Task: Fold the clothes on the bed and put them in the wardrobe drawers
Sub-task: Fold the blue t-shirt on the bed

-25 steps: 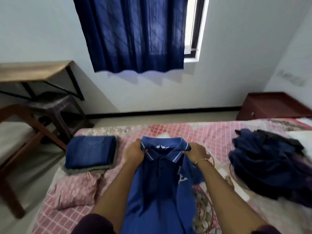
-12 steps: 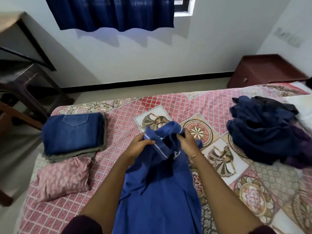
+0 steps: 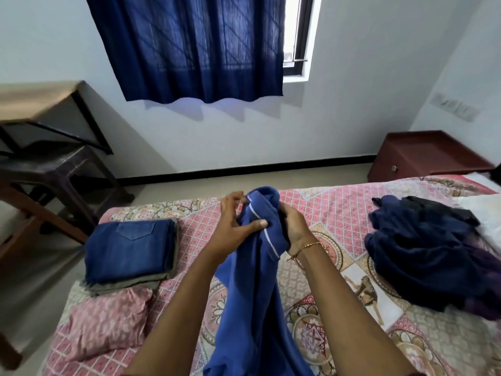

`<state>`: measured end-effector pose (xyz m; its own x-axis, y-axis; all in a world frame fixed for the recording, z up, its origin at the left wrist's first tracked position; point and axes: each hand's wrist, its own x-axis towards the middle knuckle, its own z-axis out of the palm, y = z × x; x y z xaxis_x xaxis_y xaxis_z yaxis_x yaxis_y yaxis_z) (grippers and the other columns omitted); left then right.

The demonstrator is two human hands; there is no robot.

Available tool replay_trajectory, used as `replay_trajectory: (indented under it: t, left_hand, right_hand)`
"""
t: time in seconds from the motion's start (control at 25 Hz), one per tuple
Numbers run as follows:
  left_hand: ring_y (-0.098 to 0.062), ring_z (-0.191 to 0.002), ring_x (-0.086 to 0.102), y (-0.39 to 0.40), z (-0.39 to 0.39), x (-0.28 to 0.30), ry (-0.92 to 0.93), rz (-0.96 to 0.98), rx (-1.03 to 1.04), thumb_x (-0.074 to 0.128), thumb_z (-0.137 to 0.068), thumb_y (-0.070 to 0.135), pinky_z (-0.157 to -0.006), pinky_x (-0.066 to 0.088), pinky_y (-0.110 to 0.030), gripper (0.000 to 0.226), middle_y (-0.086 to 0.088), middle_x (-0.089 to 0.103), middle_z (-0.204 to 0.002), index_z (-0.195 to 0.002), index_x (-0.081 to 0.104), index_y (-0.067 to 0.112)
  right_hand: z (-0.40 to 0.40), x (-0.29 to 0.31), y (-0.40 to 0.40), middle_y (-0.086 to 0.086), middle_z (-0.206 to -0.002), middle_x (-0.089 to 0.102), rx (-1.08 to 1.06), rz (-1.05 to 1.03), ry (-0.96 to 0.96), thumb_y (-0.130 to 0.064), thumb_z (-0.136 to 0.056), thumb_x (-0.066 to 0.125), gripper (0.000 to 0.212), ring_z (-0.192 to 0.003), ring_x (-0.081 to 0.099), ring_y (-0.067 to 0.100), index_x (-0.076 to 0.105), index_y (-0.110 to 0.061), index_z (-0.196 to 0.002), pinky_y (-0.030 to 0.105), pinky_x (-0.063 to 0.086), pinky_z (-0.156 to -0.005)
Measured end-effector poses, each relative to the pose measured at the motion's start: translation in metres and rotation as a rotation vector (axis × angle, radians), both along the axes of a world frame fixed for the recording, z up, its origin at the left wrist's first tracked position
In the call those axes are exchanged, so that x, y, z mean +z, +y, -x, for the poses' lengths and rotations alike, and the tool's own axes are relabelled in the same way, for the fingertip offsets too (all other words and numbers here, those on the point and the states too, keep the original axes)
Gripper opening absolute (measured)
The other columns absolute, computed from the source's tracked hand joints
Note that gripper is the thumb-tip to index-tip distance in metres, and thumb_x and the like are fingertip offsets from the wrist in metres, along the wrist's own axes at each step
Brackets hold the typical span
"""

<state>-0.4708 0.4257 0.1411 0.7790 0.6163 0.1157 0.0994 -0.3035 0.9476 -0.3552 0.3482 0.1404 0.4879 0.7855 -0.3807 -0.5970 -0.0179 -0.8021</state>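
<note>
Both hands are close together above the middle of the bed (image 3: 352, 202): the left hand (image 3: 233, 229) pinches the bunched blue shirt (image 3: 257, 280) with its thumb, and the right hand (image 3: 294, 226) grips its collar. Folded jeans (image 3: 130, 251) lie near the bed's left edge, and a dark clothes pile (image 3: 423, 251) lies near the right edge.

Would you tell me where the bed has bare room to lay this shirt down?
Bare bedspread lies between the folded jeans and the dark clothes pile, under the blue shirt. Crowded: left edge, with jeans and pink pillow; right side, with the pile.

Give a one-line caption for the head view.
Both hands bunch a blue polo shirt above the bed, beside folded jeans.
</note>
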Motion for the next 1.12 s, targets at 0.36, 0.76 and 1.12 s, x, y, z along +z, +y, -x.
replay_trajectory:
  t: [0.36, 0.76, 1.12]
  left_hand:
    - [-0.015, -0.062, 0.053, -0.011, -0.002, 0.107, -0.041, -0.036, 0.55, 0.061, -0.082, 0.05, -0.057, 0.04, -0.029, 0.037, 0.001, 0.056, -0.064, -0.069, 0.05, 0.018]
    - [-0.013, -0.063, 0.048, -0.036, 0.016, 0.214, -0.242, 0.117, 0.36, 0.046, -0.082, -0.002, -0.051, 0.04, -0.021, 0.017, 0.0, 0.047, -0.07, -0.077, 0.041, 0.013]
    - [-0.029, -0.08, 0.052, -0.062, 0.063, 0.177, -0.076, -0.298, 0.719, 0.041, -0.096, 0.019, -0.064, 0.035, -0.033, 0.012, -0.009, 0.055, -0.087, -0.094, 0.047, 0.008]
  right_hand:
    - [0.009, 0.115, 0.009, -0.006, -0.069, 0.051, -0.473, -0.007, -0.759, -0.027, -0.096, 0.048, 0.018, -0.068, 0.05, 0.013, 0.051, -0.015, -0.083, 0.028, 0.041, -0.068]
    - [0.031, 0.147, -0.007, 0.011, -0.067, 0.051, -0.118, -0.203, -0.893, -0.027, -0.095, 0.051, 0.037, -0.061, 0.046, 0.012, 0.055, 0.002, -0.072, 0.024, 0.037, -0.058]
    - [0.036, 0.144, -0.08, 0.015, -0.06, 0.059, -0.253, 0.121, -0.827, -0.041, -0.099, 0.036, 0.048, -0.039, 0.045, 0.012, 0.055, -0.001, -0.082, 0.02, 0.034, -0.041]
